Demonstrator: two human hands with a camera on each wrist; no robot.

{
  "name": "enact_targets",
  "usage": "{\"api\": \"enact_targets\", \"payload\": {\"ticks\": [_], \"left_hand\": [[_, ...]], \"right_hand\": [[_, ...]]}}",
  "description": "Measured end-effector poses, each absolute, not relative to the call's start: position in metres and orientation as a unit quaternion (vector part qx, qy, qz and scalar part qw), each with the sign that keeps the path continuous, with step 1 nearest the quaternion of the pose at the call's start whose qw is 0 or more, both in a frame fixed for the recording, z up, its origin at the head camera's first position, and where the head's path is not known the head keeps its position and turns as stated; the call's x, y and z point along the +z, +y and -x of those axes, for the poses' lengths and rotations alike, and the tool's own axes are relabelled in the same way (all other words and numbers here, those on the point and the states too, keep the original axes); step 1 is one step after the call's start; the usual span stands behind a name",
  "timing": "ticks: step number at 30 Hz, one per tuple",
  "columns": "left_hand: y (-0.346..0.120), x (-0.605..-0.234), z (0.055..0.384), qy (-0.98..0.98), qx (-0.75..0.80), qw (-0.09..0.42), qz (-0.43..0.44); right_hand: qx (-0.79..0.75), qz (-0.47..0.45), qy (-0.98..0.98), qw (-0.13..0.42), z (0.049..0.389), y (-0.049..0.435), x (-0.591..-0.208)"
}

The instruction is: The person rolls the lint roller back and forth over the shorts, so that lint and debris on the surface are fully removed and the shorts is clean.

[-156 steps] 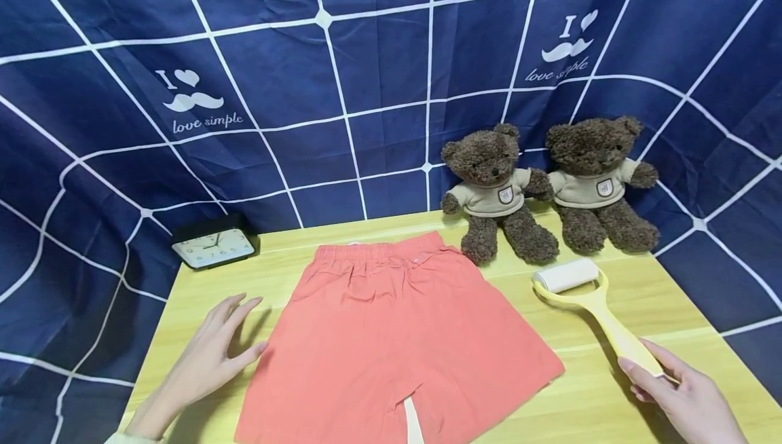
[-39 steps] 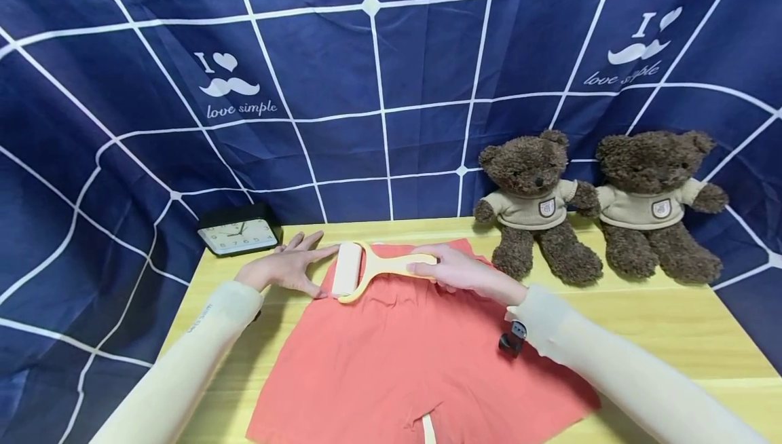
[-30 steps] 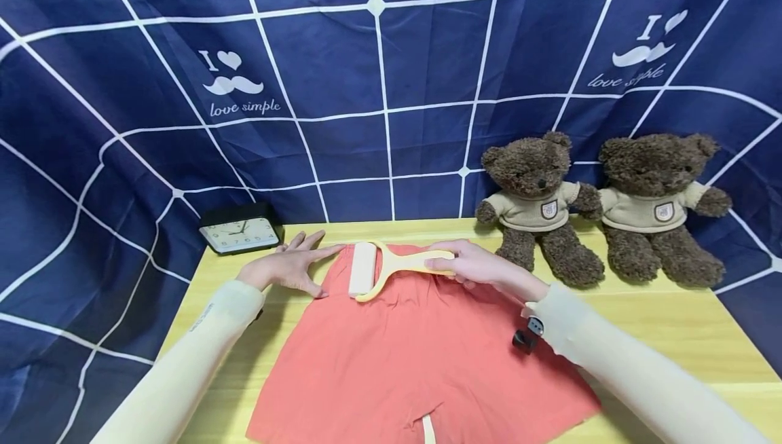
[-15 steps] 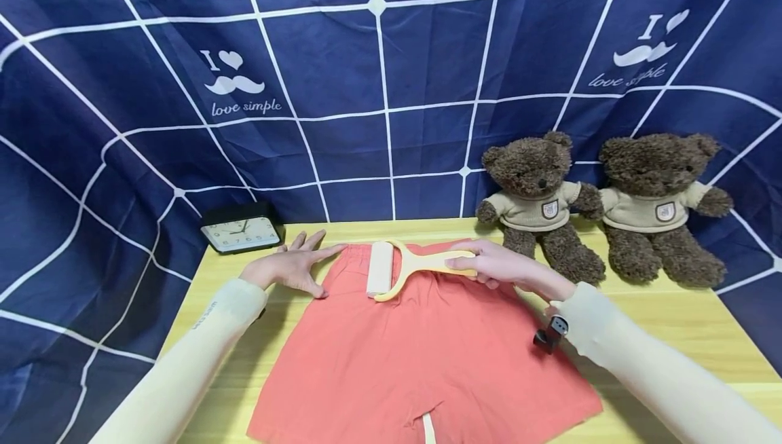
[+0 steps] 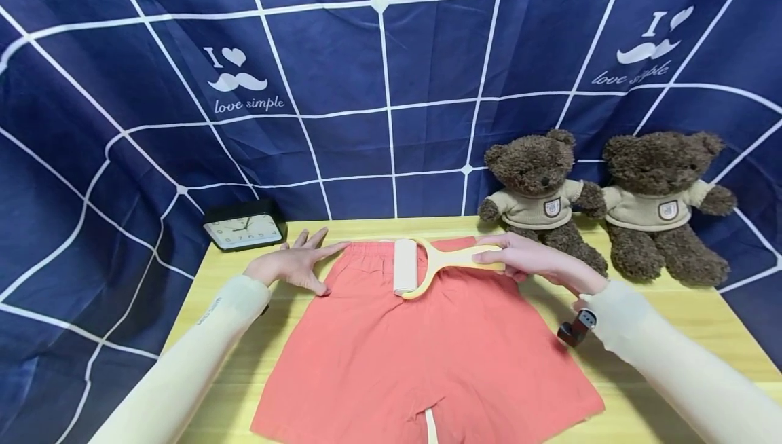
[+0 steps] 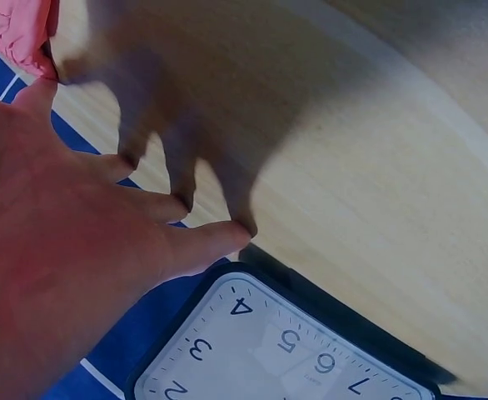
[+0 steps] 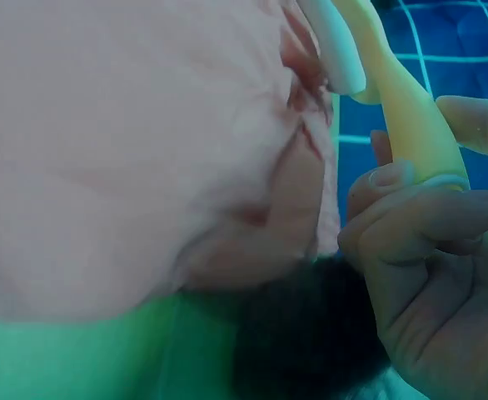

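Coral-red shorts (image 5: 421, 342) lie spread on the wooden table, waistband toward the back. My right hand (image 5: 531, 257) grips the yellow handle of a lint roller (image 5: 455, 261), whose white cylinder rests across the waistband near its middle. In the right wrist view, thumb and fingers wrap the end of the lint roller's handle (image 7: 419, 125). At the waistband's left corner my left hand (image 5: 296, 264) is spread, with thumb and a fingertip at the fabric's edge. The left wrist view shows that hand (image 6: 86, 225) with its fingers apart over the bare wood, beside the clock.
A black desk clock (image 5: 244, 230) stands at the back left, just beyond my left hand. Two brown teddy bears (image 5: 537, 179) in beige sweaters sit at the back right, close to my right forearm. Blue grid-patterned cloth (image 5: 342, 91) hangs behind and beside the table (image 5: 647, 322).
Earlier, the right hand held the lint roller off to the right of the shorts. It then reached the waistband's left end and has rolled rightward along it. The left hand came to the waistband corner.
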State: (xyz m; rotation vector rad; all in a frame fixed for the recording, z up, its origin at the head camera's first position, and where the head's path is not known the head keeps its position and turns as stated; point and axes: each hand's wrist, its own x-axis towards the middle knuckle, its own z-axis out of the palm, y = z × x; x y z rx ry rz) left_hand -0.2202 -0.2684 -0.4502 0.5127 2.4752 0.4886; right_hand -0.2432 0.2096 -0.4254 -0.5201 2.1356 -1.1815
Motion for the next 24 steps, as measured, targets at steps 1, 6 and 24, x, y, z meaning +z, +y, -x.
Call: {"api": "enact_targets", "payload": {"ticks": [1, 6, 24], "left_hand": [[-0.268, -0.45, 0.22, 0.924, 0.181, 0.279, -0.191], [-0.266, -0.451, 0.221, 0.919, 0.205, 0.266, -0.206], [-0.254, -0.468, 0.203, 0.934, 0.202, 0.193, -0.224]], "right_hand": [[-0.446, 0.194, 0.815, 0.316, 0.243, 0.212, -0.425], [-0.445, 0.194, 0.817, 0.311, 0.237, 0.216, -0.425], [-0.595, 0.139, 0.766, 0.201, 0.217, 0.207, -0.452]]}}
